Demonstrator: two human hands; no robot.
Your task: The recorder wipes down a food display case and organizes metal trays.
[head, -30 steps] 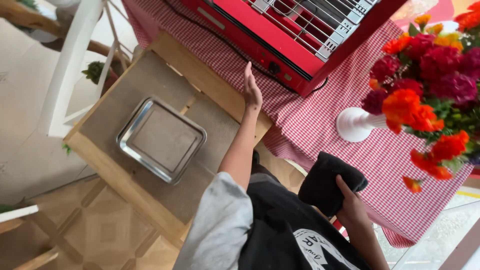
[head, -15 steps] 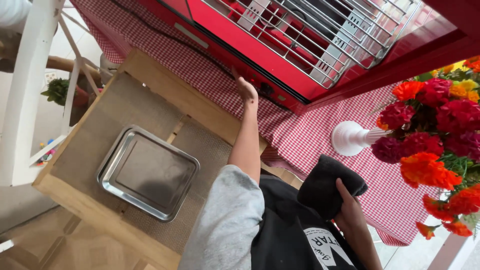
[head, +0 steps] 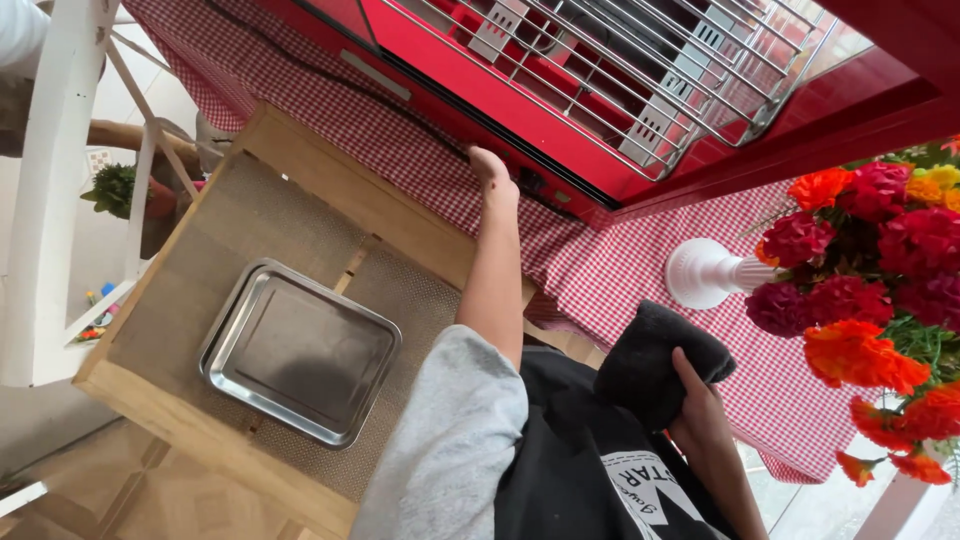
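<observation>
My left hand reaches forward to the lower front edge of a red oven and touches it with curled fingers; the fingertips are hidden. A wire rack shows inside the oven. My right hand is close to my body and grips a dark folded cloth. An empty steel tray lies on a low wooden table to the left of my left arm.
The oven stands on a red checked tablecloth. A white vase with red and orange flowers is at the right. A white wooden frame and a small potted plant are at the left.
The view has shifted closer to the oven. My left hand has gone from flat and raised to curled against the oven's lower edge. The right hand still holds the cloth.
</observation>
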